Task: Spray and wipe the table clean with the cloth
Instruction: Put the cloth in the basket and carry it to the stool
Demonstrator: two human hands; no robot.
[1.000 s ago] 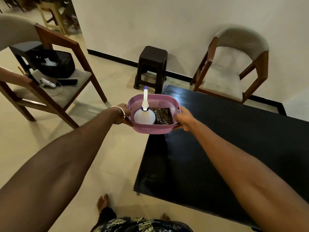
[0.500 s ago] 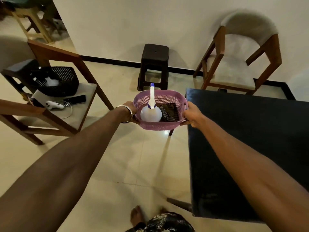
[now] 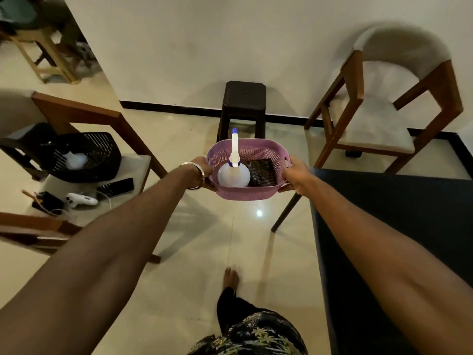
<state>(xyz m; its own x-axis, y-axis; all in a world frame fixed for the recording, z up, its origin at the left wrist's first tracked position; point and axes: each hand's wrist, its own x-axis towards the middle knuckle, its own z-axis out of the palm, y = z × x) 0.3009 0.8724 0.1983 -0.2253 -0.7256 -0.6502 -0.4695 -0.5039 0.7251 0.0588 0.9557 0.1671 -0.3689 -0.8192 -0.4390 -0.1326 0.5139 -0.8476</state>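
I hold a pink perforated basket (image 3: 247,193) out in front of me with both arms extended. My left hand (image 3: 203,172) grips its left end, fingers wrapped under the rim; a metal bangle (image 3: 195,175) sits on that wrist. My right hand (image 3: 297,178) is closed on the right end at the handle. The basket is in the air above the floor, just left of the table's near-left corner, not resting on anything.

Inside the basket, left side: a white spray bottle (image 3: 233,175) with a round body, its neck and blue-tipped nozzle standing upright above the rim. Right side, beside and touching the bottle: a dark patterned cloth (image 3: 263,171), folded, lying flat against the basket floor.

The table (image 3: 399,226) is dark and glossy and fills the right part of the view; one thin leg angles down to the tiled floor (image 3: 204,239) below the basket.

Surroundings: a dark plastic stool (image 3: 244,103) against the wall straight ahead. A wooden chair (image 3: 378,119) with a pale cushion stands at the far right. To my left, another wooden chair (image 3: 76,116) carries a black basket (image 3: 87,157), a phone (image 3: 117,187) and a white controller (image 3: 80,200). My bare foot (image 3: 231,278) is on the floor below.
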